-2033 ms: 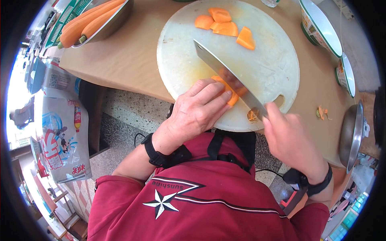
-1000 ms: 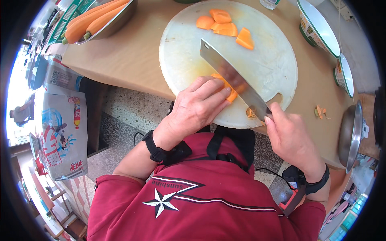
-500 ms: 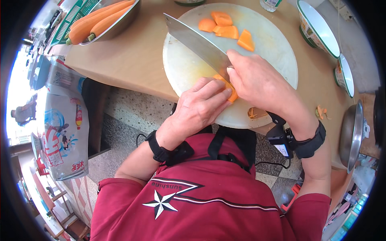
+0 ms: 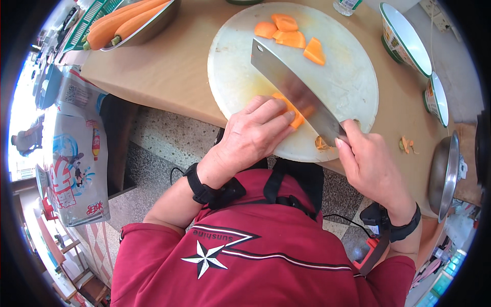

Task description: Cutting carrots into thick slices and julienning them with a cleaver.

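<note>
On the round white board (image 4: 348,66), my left hand (image 4: 253,133) is closed over an orange piece of carrot (image 4: 296,121), its curled fingertips beside the broad steel cleaver blade (image 4: 286,82). My right hand (image 4: 369,161) is wrapped round the cleaver's handle at the board's lower right. The blade runs diagonally toward the upper left, across or just over the piece, partly hiding it; I cannot tell whether it touches. Several cut orange pieces (image 4: 289,40) lie on the back of the board. Some orange scraps (image 4: 321,143) sit near its front edge.
A metal bowl of long carrots (image 4: 128,25) and a green basket (image 4: 84,33) are back left. At right stand two enamel bowls (image 4: 419,51), a steel basin (image 4: 442,176) and peel scraps (image 4: 406,144) on the brown-covered table (image 4: 153,77). A bottle (image 4: 345,6) stands behind the board.
The cleaver and my right hand swung up-left half a second ago and are now back down-right, near where they were a second ago. My left hand stays on the piece.
</note>
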`<action>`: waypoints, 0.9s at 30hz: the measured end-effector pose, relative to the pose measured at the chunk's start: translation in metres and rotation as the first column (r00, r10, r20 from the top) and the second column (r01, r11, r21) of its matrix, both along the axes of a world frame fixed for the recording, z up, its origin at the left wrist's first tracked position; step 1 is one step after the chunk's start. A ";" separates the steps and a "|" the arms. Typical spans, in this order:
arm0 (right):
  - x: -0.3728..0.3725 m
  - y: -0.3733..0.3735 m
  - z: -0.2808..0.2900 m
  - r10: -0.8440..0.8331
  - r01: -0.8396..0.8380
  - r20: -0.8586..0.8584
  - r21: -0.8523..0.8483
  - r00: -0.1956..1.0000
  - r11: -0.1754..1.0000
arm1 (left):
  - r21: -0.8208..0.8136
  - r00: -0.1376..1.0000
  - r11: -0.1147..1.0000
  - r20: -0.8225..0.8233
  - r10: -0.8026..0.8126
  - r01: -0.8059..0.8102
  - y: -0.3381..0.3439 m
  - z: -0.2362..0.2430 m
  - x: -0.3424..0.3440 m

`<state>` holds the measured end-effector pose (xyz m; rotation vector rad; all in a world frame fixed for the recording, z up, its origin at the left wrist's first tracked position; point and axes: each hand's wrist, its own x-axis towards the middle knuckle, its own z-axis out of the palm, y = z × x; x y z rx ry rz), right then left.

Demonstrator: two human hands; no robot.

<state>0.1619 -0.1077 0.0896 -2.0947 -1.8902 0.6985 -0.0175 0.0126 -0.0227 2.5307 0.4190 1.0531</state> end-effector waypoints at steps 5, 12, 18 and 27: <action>0.001 -0.005 -0.005 0.028 -0.028 0.005 0.020 1.000 0.999 | -0.008 1.000 1.000 0.004 0.003 -0.003 0.000 -0.001 0.001; -0.007 0.002 -0.008 0.049 -0.049 0.048 -0.013 0.998 0.999 | -0.011 1.000 1.000 -0.009 0.014 -0.014 0.000 -0.002 0.000; -0.014 0.049 -0.025 0.124 -0.132 0.073 0.116 0.990 0.985 | -0.012 1.000 1.000 -0.010 0.004 -0.005 0.000 -0.002 -0.001; -0.002 0.068 -0.014 0.021 -0.015 -0.045 0.117 0.999 0.993 | 0.002 0.999 1.000 0.044 0.002 -0.002 0.000 -0.005 0.001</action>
